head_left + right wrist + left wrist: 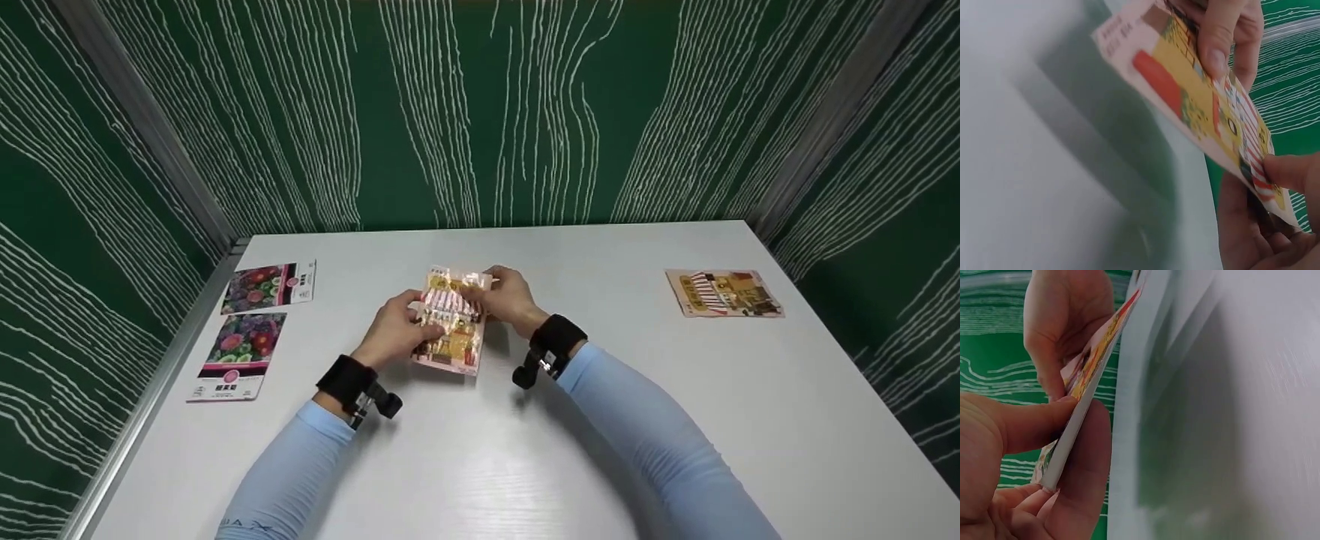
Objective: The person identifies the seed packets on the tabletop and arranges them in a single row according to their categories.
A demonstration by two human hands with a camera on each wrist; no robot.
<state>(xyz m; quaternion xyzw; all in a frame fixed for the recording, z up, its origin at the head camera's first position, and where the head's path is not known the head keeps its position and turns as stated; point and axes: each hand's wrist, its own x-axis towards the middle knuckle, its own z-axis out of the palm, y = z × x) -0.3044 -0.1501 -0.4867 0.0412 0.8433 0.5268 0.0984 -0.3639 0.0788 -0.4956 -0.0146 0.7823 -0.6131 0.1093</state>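
A flat, glossy printed packet (454,351), with a yellow picture and a red-and-white striped awning, is held above the middle of the table. My left hand (394,328) grips its left side, thumb on the printed face and fingers behind. At the upper right edge, my right hand (512,298) pinches it the same way. From the left wrist the packet (1069,424) appears nearly edge-on, tilted, its pale edge showing. In the right wrist view the printed face of the packet (1185,95) slants across, with both thumbs on it.
Two flower-printed packets (238,346) lie along the left of the white table (480,457). Toward the right edge rests another yellow packet (724,293) with a striped awning. Green walls with white wavy lines (480,112) stand behind and at both sides.
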